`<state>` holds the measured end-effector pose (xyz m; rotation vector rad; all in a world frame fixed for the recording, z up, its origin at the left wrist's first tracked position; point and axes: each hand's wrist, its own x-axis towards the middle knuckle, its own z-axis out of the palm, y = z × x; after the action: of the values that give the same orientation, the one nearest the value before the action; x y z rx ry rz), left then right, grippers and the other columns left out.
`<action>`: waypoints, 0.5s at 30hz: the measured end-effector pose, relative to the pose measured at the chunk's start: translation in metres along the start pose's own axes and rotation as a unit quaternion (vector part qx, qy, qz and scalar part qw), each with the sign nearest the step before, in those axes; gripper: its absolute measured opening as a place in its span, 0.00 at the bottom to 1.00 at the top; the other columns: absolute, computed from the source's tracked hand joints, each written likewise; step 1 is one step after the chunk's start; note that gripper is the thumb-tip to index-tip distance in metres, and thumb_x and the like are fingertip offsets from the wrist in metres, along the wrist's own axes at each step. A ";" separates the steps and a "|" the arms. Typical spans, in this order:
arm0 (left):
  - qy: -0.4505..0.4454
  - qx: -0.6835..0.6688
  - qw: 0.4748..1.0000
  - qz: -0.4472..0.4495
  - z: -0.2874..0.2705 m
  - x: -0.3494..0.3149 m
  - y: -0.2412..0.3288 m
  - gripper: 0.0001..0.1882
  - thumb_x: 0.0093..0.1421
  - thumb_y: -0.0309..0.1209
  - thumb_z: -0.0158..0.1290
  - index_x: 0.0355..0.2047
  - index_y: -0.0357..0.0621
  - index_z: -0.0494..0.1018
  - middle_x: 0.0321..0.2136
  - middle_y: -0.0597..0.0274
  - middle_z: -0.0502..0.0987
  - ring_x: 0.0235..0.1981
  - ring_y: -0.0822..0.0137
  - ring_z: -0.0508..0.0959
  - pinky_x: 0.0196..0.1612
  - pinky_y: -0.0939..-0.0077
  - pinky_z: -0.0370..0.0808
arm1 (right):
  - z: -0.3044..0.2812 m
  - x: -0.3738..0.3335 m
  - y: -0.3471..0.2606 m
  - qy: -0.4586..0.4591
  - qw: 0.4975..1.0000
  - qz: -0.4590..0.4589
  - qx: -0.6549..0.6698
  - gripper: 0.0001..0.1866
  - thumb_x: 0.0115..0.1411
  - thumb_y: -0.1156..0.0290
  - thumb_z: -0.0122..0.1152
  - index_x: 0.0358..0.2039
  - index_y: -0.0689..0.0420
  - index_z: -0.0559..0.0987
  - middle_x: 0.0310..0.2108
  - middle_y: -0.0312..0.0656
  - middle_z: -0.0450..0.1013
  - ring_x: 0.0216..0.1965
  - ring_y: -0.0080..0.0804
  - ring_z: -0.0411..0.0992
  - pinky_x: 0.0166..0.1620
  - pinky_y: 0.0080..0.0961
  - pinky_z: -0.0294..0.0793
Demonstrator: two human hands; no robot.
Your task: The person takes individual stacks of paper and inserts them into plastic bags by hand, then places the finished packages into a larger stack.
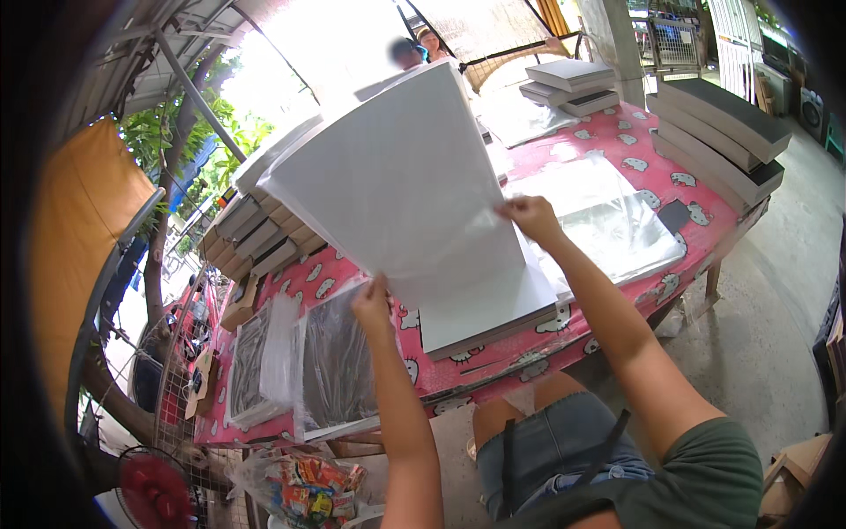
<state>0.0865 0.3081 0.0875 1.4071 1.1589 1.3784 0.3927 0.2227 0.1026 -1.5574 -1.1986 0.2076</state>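
Note:
I hold a large white sheet [388, 176], or thin stack of sheets, raised and tilted over the table. My left hand [374, 304] is closed on its lower left corner. My right hand [531, 218] pinches its right edge, fingers together. Whether the sheet is inside a clear sleeve is hard to tell. Below it lies a white-topped flat stack [493, 309], partly hidden by the sheet. Beside my left hand rests a dark flat piece under clear plastic [339, 361]. To the right of my right hand are clear plastic sleeves [617, 238].
The table wears a pink patterned cloth [432, 375]. Thick dark-topped slabs [718, 132] are piled at its right end, white-topped ones [571, 79] at the back. More stacked slabs [260, 234] stand far left. A red fan [154, 489] and a bag of colourful packets [313, 485] sit lower left. People are beyond.

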 end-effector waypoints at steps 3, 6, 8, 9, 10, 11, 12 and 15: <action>0.096 0.102 0.977 0.158 -0.039 0.027 -0.062 0.08 0.52 0.27 0.53 0.31 0.35 0.69 0.28 0.60 0.72 0.28 0.73 0.71 0.32 0.81 0.68 | 0.030 -0.004 0.004 -0.013 0.987 -0.106 0.120 0.25 0.47 0.57 0.63 0.43 0.58 0.73 0.33 0.47 0.72 0.38 0.33 0.70 0.42 0.28 0.69; 0.024 -0.143 0.967 0.208 0.026 -0.006 0.006 0.18 0.52 0.23 0.52 0.43 0.33 0.63 0.37 0.56 0.70 0.39 0.68 0.70 0.45 0.78 0.64 | 0.013 0.006 0.001 0.026 0.956 -0.070 0.283 0.27 0.46 0.68 0.63 0.46 0.62 0.67 0.40 0.48 0.67 0.37 0.33 0.69 0.40 0.29 0.68; -0.007 -0.116 0.980 0.160 0.014 -0.008 0.029 0.24 0.52 0.22 0.50 0.49 0.36 0.56 0.40 0.54 0.69 0.41 0.67 0.69 0.45 0.77 0.65 | 0.011 0.006 -0.007 0.040 0.977 -0.064 0.199 0.25 0.46 0.70 0.62 0.44 0.62 0.67 0.36 0.47 0.68 0.35 0.32 0.69 0.38 0.28 0.68; -0.019 -0.102 0.985 0.141 0.006 -0.006 0.038 0.27 0.53 0.21 0.50 0.52 0.37 0.53 0.42 0.54 0.68 0.42 0.66 0.69 0.46 0.76 0.65 | 0.011 0.003 -0.011 0.036 0.981 -0.079 0.174 0.23 0.46 0.71 0.61 0.43 0.62 0.67 0.34 0.46 0.69 0.34 0.32 0.69 0.37 0.27 0.68; -0.042 -0.109 0.986 0.115 -0.004 -0.008 0.038 0.29 0.52 0.20 0.49 0.53 0.38 0.51 0.43 0.53 0.67 0.43 0.66 0.68 0.46 0.76 0.65 | 0.008 -0.006 -0.016 0.012 0.985 -0.062 0.163 0.21 0.46 0.71 0.61 0.41 0.62 0.68 0.31 0.44 0.70 0.33 0.31 0.69 0.36 0.26 0.68; -0.064 -0.115 0.987 0.089 -0.021 -0.019 0.033 0.31 0.52 0.19 0.49 0.54 0.40 0.49 0.44 0.52 0.66 0.45 0.66 0.68 0.46 0.75 0.66 | 0.005 -0.015 -0.021 -0.014 0.987 -0.045 0.151 0.19 0.46 0.71 0.60 0.39 0.63 0.69 0.29 0.43 0.71 0.32 0.30 0.70 0.35 0.25 0.68; -0.086 -0.122 0.987 0.064 -0.038 -0.032 0.028 0.32 0.52 0.19 0.49 0.55 0.41 0.48 0.46 0.51 0.65 0.46 0.66 0.67 0.46 0.74 0.66 | -0.009 -0.042 -0.028 -0.060 0.987 0.004 0.150 0.16 0.47 0.70 0.60 0.36 0.63 0.71 0.26 0.42 0.71 0.30 0.29 0.70 0.34 0.25 0.68; -0.314 0.076 0.946 0.020 -0.043 -0.121 0.022 0.48 0.41 0.23 0.61 0.57 0.42 0.41 0.46 0.46 0.64 0.48 0.63 0.66 0.46 0.70 0.68 | -0.069 -0.110 0.005 -0.189 0.968 0.112 0.122 0.18 0.55 0.65 0.51 0.43 0.62 0.70 0.26 0.41 0.70 0.28 0.25 0.68 0.33 0.23 0.68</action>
<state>0.0484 0.1840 0.0833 1.8092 0.8200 0.7711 0.3899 0.0960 0.0765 -1.4695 -1.2284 0.8015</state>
